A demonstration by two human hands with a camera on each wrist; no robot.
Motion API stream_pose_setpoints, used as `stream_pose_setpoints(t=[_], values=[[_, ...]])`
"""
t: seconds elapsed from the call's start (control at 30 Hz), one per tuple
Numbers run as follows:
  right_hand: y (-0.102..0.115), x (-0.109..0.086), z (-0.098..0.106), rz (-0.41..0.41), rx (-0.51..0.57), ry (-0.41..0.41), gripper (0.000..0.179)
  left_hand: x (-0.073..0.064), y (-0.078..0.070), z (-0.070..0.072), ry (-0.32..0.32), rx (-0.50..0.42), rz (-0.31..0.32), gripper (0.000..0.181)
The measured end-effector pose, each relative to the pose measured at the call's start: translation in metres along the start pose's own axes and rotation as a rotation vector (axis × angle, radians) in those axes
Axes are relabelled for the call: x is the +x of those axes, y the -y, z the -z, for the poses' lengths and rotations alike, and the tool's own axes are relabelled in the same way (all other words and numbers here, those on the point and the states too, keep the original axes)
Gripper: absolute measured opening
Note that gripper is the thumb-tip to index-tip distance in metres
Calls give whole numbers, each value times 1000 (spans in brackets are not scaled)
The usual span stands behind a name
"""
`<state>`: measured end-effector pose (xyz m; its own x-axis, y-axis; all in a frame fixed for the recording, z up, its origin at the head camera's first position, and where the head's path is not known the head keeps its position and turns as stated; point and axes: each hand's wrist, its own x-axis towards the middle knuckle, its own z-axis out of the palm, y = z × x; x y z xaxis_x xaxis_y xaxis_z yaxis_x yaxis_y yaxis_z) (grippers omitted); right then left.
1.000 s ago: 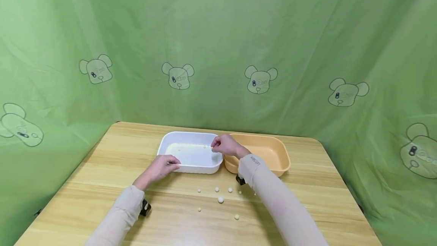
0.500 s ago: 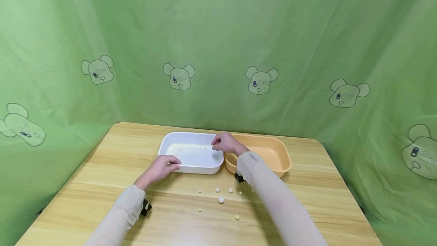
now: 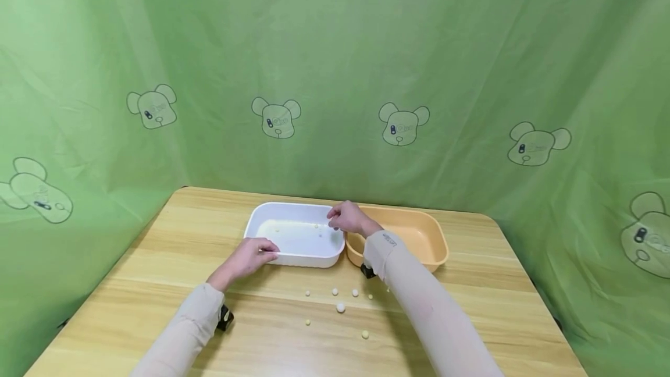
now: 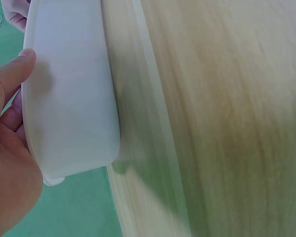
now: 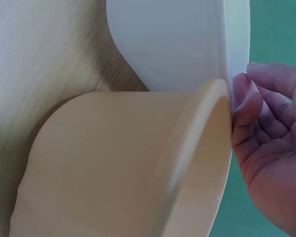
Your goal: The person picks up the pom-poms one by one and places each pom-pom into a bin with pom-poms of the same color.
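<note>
We see the left hand (image 3: 251, 255) gripping the near rim of the white tub (image 3: 300, 260) toward its left end, with the thumb against the outer wall and the other fingers over on the inner side. The right hand (image 3: 348, 217) is raised over the right end of the tub, close to where it meets the orange tub (image 3: 439, 243). We see that hand's thumb and fingers parted and loosely bent, with nothing between them; we cannot tell whether it touches either rim.

The two tubs stand side by side on the far part of the wooden surface (image 3: 173, 260), white at left, orange at right. Inside the white one we make out a pale ball (image 3: 277, 230) toward the left and a yellowish ball (image 3: 316, 226) farther right; near that lies a speck too blurred for us to name.

On the surface nearer than the tubs, we see white and yellow balls scattered between the forearms. The large white ball (image 3: 341, 308) sits in their midst, and a yellow ball (image 3: 364, 334) lies nearest of all. Beyond the far edge hangs a green curtain (image 3: 335, 156).
</note>
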<state>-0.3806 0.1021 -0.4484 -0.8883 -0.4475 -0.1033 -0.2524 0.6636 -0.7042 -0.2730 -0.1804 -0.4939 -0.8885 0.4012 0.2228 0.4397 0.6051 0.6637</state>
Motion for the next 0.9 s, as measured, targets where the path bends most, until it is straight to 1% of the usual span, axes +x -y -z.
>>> stream_pose_setpoints(t=[0.13, 0.17, 0.27, 0.37, 0.4, 0.5, 0.6, 0.7, 0.9], values=[[-2, -4, 3, 22, 19, 9, 25, 0, -1, -1, 5, -9, 10, 5], [-2, -6, 4, 53, 15, 11, 25, 0, -1, -1, 6, -11, 11, 5], [-1, -12, 7, 77, 13, 11, 24, -1, -2, -2, 10, -16, 14, 5], [2, -18, 10, 74, -7, 9, 24, -1, -3, -2, 16, -22, 25, 5], [3, -19, 11, 50, -7, 10, 24, -1, -4, -2, 17, -23, 29, 5], [6, -26, 15, 53, -30, 12, 24, -1, -4, -3, 20, -25, 41, 5], [9, -35, 20, 77, -45, 15, 22, -1, -4, -2, 17, -28, 50, 5], [9, -44, 25, 115, -67, 23, 19, -1, -4, -1, 14, -35, 61, 5], [4, -65, 31, 217, -121, 29, 14, -2, -4, 1, 10, -32, 33, 6]])
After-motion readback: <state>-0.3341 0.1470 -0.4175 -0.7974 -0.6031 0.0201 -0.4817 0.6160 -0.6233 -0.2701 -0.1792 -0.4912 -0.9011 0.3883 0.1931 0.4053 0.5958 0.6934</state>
